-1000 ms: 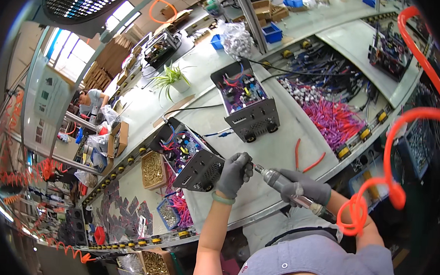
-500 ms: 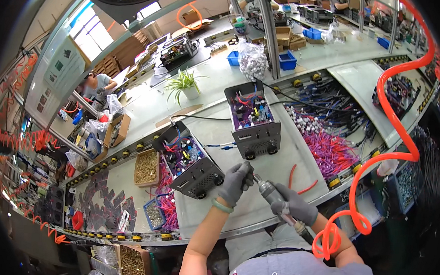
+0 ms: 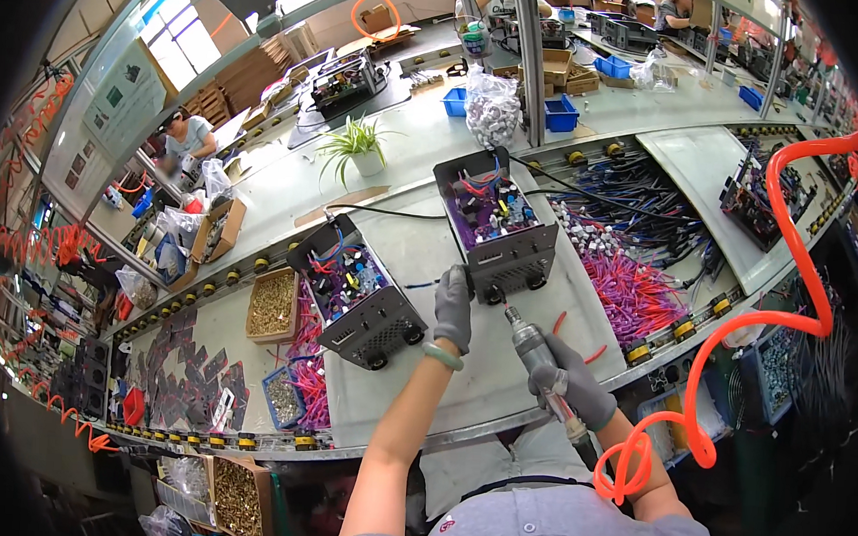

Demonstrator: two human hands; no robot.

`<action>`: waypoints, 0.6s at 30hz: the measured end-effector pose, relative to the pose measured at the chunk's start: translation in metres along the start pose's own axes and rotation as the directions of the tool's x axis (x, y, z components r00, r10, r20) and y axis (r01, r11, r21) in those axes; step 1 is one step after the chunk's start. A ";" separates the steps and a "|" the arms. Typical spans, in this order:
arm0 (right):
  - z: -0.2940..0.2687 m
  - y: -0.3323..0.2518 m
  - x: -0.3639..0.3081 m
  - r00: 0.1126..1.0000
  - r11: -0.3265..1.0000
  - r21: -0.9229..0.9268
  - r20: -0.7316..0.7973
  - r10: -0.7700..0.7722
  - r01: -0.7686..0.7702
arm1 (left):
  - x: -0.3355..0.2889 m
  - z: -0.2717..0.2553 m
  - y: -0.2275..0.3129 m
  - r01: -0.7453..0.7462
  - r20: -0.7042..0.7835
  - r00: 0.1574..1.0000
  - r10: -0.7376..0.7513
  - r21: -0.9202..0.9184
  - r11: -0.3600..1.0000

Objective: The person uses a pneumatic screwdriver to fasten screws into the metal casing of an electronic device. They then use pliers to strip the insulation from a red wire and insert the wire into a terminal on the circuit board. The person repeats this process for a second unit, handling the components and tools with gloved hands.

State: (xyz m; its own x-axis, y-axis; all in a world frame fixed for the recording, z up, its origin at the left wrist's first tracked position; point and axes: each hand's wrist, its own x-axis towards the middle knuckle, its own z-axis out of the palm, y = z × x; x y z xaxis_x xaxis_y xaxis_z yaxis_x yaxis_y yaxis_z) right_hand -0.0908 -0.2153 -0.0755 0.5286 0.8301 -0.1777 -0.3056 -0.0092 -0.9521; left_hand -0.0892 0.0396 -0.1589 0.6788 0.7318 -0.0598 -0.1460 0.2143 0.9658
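My right hand is wrapped round a grey pneumatic screwdriver, whose bit points up at the front panel of a black open-topped metal chassis. Purple circuit boards and coloured wires fill that chassis. At its lower left corner, my left hand has its gloved fingers pressed together on the edge; the fingertips are partly hidden. Beside the bit sits a black round connector on the front panel. To the left, a second similar chassis stands tilted on the work surface, untouched.
An orange coiled air hose hangs down the right side to the screwdriver. Pink and red wires lie in a heap on the right. A box of brass fasteners stands at left. Beyond are a potted plant and another person.
My left hand has moved up from near the screwdriver's tip to the right chassis's corner. The screwdriver's bit has risen to that chassis's front panel.
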 end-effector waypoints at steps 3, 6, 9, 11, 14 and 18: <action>0.002 -0.004 0.004 0.999 0.999 0.008 -0.008 0.037 -0.036 | 0.011 0.009 0.021 0.115 0.041 0.993 -0.109 -0.158 0.981; 0.011 -0.011 0.012 0.997 0.996 0.049 -0.008 0.074 -0.073 | 0.036 0.008 0.031 0.194 0.058 0.980 -0.191 -0.046 0.980; 0.016 -0.011 0.018 0.996 0.996 0.045 -0.033 0.082 -0.080 | 0.036 0.009 0.032 0.171 0.084 0.982 -0.171 0.015 0.985; 0.020 -0.011 0.021 0.997 0.996 0.037 -0.019 0.077 -0.076 | 0.034 0.011 0.028 0.148 0.060 0.987 -0.146 -0.036 0.988; 0.027 -0.009 0.025 0.996 0.995 0.044 -0.031 0.088 -0.086 | 0.038 0.011 0.023 0.168 0.055 0.985 -0.163 -0.084 0.982; 0.031 -0.004 0.029 0.996 0.995 0.063 -0.033 0.081 -0.079 | 0.033 0.012 0.025 0.179 0.052 0.983 -0.174 -0.103 0.979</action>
State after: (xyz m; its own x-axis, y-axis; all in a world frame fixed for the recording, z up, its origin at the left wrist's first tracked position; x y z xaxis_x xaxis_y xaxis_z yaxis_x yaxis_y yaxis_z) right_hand -0.0985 -0.1737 -0.0697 0.5276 0.8079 -0.2625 -0.3957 -0.0396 -0.9175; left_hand -0.0612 0.0614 -0.1334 0.7302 0.6490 -0.2138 -0.0956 0.4068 0.9085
